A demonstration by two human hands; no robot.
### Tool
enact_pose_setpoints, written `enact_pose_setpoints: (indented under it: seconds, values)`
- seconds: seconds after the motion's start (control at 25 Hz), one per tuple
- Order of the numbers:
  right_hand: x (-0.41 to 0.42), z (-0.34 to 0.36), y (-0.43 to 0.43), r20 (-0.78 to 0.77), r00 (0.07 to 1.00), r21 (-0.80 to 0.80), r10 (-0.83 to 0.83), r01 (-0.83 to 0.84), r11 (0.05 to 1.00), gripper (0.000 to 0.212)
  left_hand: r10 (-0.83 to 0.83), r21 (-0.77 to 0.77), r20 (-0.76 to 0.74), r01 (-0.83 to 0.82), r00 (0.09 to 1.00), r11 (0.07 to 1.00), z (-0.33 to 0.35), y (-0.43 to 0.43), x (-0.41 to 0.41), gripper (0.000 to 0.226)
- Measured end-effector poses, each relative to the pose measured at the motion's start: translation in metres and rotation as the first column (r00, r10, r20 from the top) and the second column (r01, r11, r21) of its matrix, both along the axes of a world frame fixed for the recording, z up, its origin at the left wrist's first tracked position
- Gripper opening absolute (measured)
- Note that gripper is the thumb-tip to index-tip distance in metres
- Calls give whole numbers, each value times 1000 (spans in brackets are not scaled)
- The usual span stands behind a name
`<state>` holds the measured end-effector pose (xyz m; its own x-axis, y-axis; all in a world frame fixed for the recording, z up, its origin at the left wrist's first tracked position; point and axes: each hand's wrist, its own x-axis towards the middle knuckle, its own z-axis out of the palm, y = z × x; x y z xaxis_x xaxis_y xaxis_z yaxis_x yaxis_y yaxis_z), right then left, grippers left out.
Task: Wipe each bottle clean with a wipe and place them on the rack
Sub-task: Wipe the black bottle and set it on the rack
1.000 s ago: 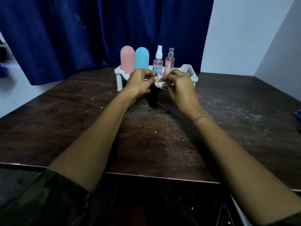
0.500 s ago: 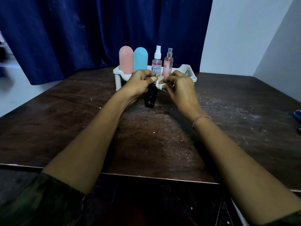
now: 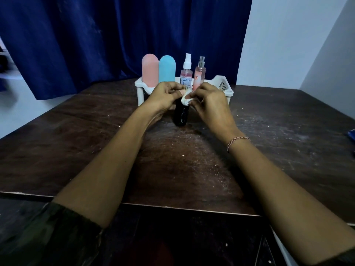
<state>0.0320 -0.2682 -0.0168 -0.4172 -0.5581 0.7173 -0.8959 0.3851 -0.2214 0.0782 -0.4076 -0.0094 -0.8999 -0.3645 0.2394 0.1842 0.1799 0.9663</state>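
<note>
A small dark bottle (image 3: 180, 114) hangs upright just in front of the white rack (image 3: 225, 87). My left hand (image 3: 164, 97) grips its top, where a gold cap peeks out. My right hand (image 3: 207, 100) pinches a crumpled white wipe (image 3: 186, 100) against the bottle's shoulder. On the rack stand a pink bottle (image 3: 149, 72), a blue bottle (image 3: 167, 69), a clear spray bottle with a white nozzle (image 3: 186, 73) and a pink spray bottle with a silver cap (image 3: 199, 73). Whether the dark bottle's base touches the table I cannot tell.
The dark wooden table (image 3: 192, 166) is scratched and dusty. A blue curtain (image 3: 115, 35) hangs behind the rack and a pale wall (image 3: 297, 45) stands at the right. A blue object (image 3: 352, 134) lies at the table's right edge.
The dark bottle tilted left half a second ago and now hangs upright again. My right hand keeps the wipe at the bottle's top, shifted slightly onto its shoulder.
</note>
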Motion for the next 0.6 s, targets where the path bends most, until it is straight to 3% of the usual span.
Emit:
enact_pose_setpoints:
  seconds: [0.2, 0.36, 0.52, 0.6]
  values:
    - [4, -2, -2, -12, 1000, 17, 5, -5, 1000, 18, 15, 23, -25, -15, 1000, 1000, -2, 1, 1, 22]
    - [7, -4, -2, -27, 1000, 63, -1, 3, 998, 19, 25, 41, -32, -24, 999, 999, -2, 2, 2, 13]
    - [8, -3, -4, -34, 999, 19, -26, 27, 999, 17, 23, 29, -12, -22, 1000, 999, -3, 2, -1, 20]
    - [8, -5, -5, -61, 997, 93, -54, 60, 994, 17, 18, 36, -11, -17, 1000, 999, -3, 0, -2, 23]
